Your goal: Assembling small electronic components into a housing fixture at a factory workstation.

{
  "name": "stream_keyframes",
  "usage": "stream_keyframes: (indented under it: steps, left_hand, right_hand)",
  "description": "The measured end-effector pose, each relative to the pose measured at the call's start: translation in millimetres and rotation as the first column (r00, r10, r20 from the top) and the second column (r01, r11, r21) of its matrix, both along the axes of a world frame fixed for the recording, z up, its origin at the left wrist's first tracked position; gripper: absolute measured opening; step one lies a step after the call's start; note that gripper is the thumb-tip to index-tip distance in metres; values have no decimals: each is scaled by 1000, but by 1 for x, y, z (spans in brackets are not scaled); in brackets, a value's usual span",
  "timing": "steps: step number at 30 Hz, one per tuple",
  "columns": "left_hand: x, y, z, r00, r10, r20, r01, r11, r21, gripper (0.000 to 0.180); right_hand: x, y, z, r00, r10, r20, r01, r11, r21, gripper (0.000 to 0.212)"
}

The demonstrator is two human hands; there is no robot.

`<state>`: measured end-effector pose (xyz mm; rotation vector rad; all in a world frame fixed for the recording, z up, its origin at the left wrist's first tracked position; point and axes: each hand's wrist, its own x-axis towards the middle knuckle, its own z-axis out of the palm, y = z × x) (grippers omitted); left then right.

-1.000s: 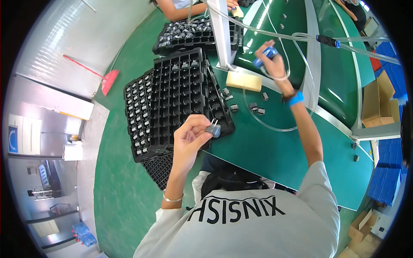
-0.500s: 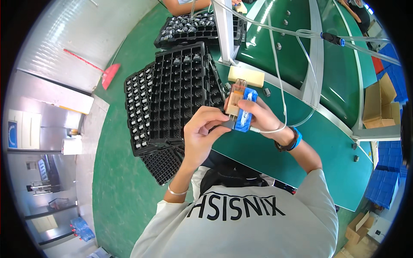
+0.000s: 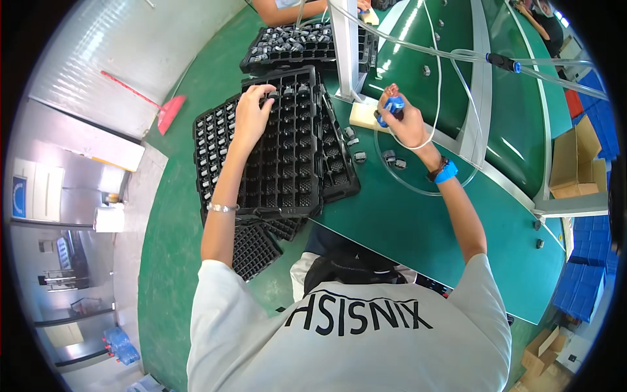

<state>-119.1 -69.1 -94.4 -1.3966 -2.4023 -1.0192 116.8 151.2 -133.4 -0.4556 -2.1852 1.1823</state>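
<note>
My left hand (image 3: 250, 116) reaches over the upper black compartment tray (image 3: 277, 210), with a small grey part (image 3: 273, 95) between thumb and fingertips at a slot in the far row. More such parts sit beside it in that row; most of the nearer slots show bare textured bottoms. My right hand (image 3: 410, 125) is wrapped round a blue hand tool (image 3: 394, 104) with a reddish see-through tip, raised above a cream block (image 3: 364, 116). A clear hose (image 3: 418, 191) loops below this hand. Several loose grey parts (image 3: 390, 157) lie on the green table (image 3: 450, 222) nearby.
Another black tray (image 3: 212, 140) filled with parts lies under the left side of the upper one. Across from me, a co-worker's arm (image 3: 287, 13) is beside a heaped tray (image 3: 287, 42). A white post (image 3: 345, 49) and hanging hoses stand ahead. Cardboard box (image 3: 578, 157) at right.
My hands have parted: the left went forward and left to the tray with a small part, the right moved forward with the tool. Loose parts on the table are now uncovered.
</note>
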Motion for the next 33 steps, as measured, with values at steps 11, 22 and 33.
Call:
stream_keyframes:
  steps: [11,22,33]
  left_hand:
    - [-40,26,-28,994,-23,-105,-2,973,-233,16]
    - [-14,5,10,828,-147,541,14,970,243,19]
    - [142,-73,7,67,-525,849,-138,838,529,21]
  right_hand:
    - [2,6,-18,998,10,-54,0,981,193,56]
    - [-3,5,-17,999,17,-39,-7,971,239,76]
    - [-25,71,-34,964,-139,-229,123,989,-84,28]
